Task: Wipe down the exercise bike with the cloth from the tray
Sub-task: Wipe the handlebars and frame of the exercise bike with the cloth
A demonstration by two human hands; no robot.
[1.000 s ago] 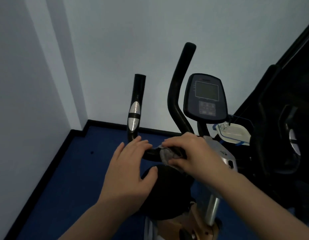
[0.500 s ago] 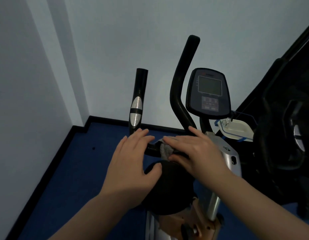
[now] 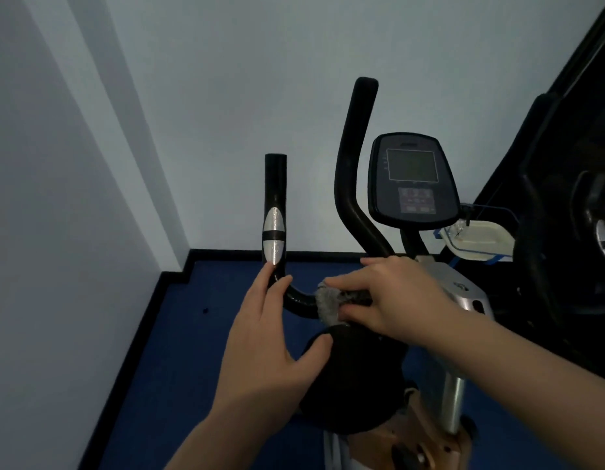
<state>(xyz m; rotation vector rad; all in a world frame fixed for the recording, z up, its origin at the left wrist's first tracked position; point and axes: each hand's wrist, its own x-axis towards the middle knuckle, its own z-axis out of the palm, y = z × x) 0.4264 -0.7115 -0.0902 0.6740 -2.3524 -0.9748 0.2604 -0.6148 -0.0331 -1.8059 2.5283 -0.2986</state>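
The exercise bike stands before me with black handlebars (image 3: 275, 184), a dark console (image 3: 412, 179) and a black seat (image 3: 355, 378) below my hands. My right hand (image 3: 392, 296) pinches a small grey cloth (image 3: 328, 301) wrapped over the low curved part of the left handlebar. My left hand (image 3: 270, 340) has straight fingers lying along that handlebar's bend just left of the cloth, its thumb touching the seat's edge. A clear tray (image 3: 477, 237) with blue trim sits right of the console.
White walls meet in a corner at the left, with a black skirting and blue floor (image 3: 179, 351) below. Another dark exercise machine (image 3: 572, 232) fills the right side, close to the bike's silver post (image 3: 455, 401).
My left hand slid left and up the handlebar bend, away from the cloth. The cloth shows more now. The view rose slightly.
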